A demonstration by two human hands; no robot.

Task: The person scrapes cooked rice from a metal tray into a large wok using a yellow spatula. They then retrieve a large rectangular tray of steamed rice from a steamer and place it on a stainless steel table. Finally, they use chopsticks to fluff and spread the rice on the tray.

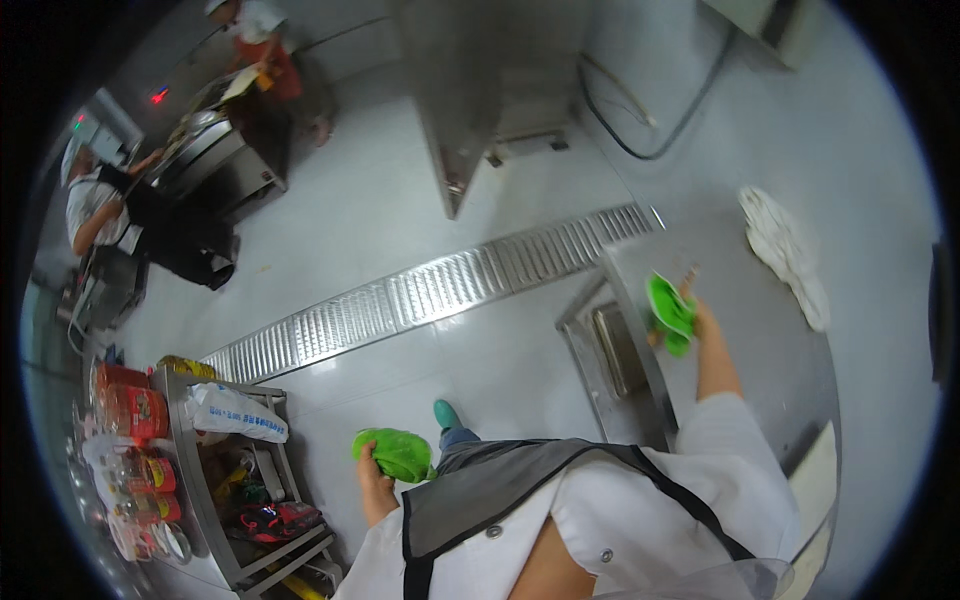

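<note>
My left hand (373, 481) grips a folded bright green cloth (401, 454), held in the air to the left of my apron (480, 510). Over the stainless steel table (720, 255) on the right, my right hand (703, 319) holds a second green cloth (671, 307) with a pale edge. This cloth is bunched among the fingers, and blur hides whether it touches the tabletop. Farther along the same table, near the wall, lies a crumpled white cloth (784, 255).
A steel rack (217, 517) with jars (135, 409) and a white printed bag (236, 412) stands at left. A metal floor drain grating (442, 289) crosses ahead. Two people (112, 210) work at counters far left. A steel cabinet (465, 90) and black hose (645, 154) are beyond.
</note>
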